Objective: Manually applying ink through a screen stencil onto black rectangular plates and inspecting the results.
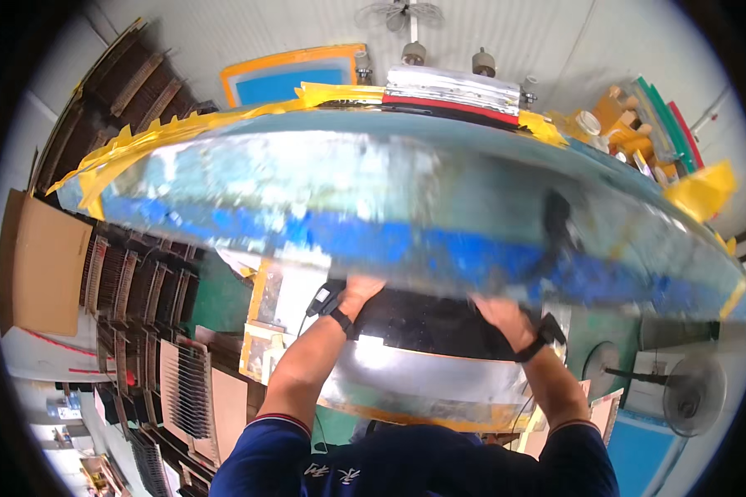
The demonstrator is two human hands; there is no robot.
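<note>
A large, pale, blue-streaked frame (365, 236) spans the view in front of me, raised above the work table and blurred. Ragged yellow tape runs along its far edge. Against its near lower edge are both of my hands, their fingertips hidden by the frame. My left hand (363, 287) grips left of the middle, and my right hand (499, 317) grips farther right. Each wrist wears a black strapped device. Between my forearms, under the frame, a glossy black sheet (427, 323) lies over the silvery table surface (431, 377).
Dark slatted racks (141, 282) and a cardboard sheet (50, 257) stand on the left. A standing fan (692, 396) is at the right. Beyond the frame are a blue screen with an orange border (294, 76), a silver-and-red bar (452, 89) and several containers (588, 124).
</note>
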